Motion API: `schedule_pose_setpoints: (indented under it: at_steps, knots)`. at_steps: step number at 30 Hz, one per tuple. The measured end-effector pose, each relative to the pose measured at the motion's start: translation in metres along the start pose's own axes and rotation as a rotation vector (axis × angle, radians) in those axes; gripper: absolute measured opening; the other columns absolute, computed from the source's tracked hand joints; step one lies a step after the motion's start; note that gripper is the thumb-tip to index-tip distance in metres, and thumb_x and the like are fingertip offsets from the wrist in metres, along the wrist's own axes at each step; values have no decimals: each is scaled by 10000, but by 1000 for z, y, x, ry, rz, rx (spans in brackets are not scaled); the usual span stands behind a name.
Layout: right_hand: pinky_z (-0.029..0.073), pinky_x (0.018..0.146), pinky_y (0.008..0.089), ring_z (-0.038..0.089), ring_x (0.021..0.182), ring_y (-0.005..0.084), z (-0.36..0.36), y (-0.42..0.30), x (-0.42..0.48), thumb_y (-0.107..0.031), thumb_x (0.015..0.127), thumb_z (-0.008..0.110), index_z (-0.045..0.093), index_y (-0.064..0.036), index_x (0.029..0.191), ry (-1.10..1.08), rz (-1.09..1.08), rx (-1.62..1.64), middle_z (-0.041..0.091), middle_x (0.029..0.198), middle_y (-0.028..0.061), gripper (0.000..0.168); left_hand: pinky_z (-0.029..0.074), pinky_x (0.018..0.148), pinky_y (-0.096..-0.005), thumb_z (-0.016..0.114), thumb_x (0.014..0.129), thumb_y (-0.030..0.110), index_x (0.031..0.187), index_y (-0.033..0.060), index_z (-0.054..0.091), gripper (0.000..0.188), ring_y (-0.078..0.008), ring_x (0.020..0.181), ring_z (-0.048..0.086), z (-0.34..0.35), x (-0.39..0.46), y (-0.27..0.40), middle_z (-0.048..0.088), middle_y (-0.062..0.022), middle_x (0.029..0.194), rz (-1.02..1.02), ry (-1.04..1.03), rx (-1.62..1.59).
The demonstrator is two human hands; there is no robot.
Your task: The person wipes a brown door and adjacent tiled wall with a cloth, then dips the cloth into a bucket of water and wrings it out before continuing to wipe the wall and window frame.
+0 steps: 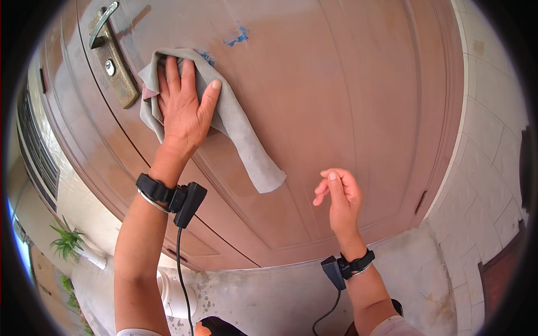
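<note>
My left hand [183,101] lies spread on a grey cloth [248,147], pressing it against a brown panelled door [294,92]. One end of the cloth hangs down to the right, and a fold wraps up around the fingertips. Left of the cloth is the door's metal handle plate [115,63] with a lever and a keyhole. Blue marks [237,35] show on the door just above and right of the cloth. My right hand [342,193] is in front of the lower door, fingers loosely curled, holding nothing.
A white bucket [178,296] stands on the concrete floor [294,298] at the lower left. Beyond it are a potted green plant [67,241] and a barred window [40,147]. A tiled wall [483,126] borders the door on the right. Cables hang from both wrist devices.
</note>
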State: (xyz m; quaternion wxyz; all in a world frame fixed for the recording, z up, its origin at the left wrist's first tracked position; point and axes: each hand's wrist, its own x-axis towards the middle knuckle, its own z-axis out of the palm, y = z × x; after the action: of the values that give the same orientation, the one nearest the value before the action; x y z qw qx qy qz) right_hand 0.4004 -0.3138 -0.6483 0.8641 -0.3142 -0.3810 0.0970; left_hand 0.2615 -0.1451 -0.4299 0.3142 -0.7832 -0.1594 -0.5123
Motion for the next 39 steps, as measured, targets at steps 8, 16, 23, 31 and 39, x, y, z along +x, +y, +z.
schedule_pose_setpoints:
  at_steps: [8, 16, 23, 31, 39]
  knots:
    - [426, 514, 220, 540, 518, 94, -22, 0, 14, -180, 955, 489, 581, 15, 942, 37, -19, -7, 586, 673, 46, 216, 150, 1097, -507, 588, 821, 364, 1404, 13, 239, 764, -462, 1345, 136, 29, 6, 47, 156, -275, 1461, 65, 142, 35]
    - [412, 501, 213, 563, 500, 107, -33, -4, 22, -184, 933, 513, 599, 10, 916, 70, -49, -82, 606, 653, 57, 213, 331, 986, -482, 642, 792, 414, 1325, 86, 392, 674, -473, 1191, 338, 62, -142, 110, 340, -249, 1350, 237, -237, -113]
    - [395, 484, 206, 551, 488, 92, -25, 1, 17, -193, 914, 535, 612, -6, 897, 9, 3, -150, 599, 643, 38, 203, 203, 1049, -599, 612, 769, 171, 1308, 177, 421, 572, -412, 1217, 356, 108, -322, 142, 428, -118, 1284, 477, -598, -192]
    - [391, 462, 213, 539, 489, 78, -24, -7, 7, -214, 920, 523, 611, -10, 888, -74, -7, -204, 580, 632, 21, 225, 228, 1084, -454, 462, 834, 82, 1262, 266, 526, 470, -297, 1342, 247, 103, -418, 141, 379, -114, 1359, 424, -1025, -285]
    - [396, 481, 205, 525, 503, 72, -18, -9, 10, -177, 943, 511, 591, -6, 913, -41, 58, -87, 557, 650, 16, 192, 133, 1075, -580, 622, 755, 172, 1296, 155, 480, 560, -436, 1304, 228, 57, -253, 99, 343, -171, 1382, 376, -720, -241]
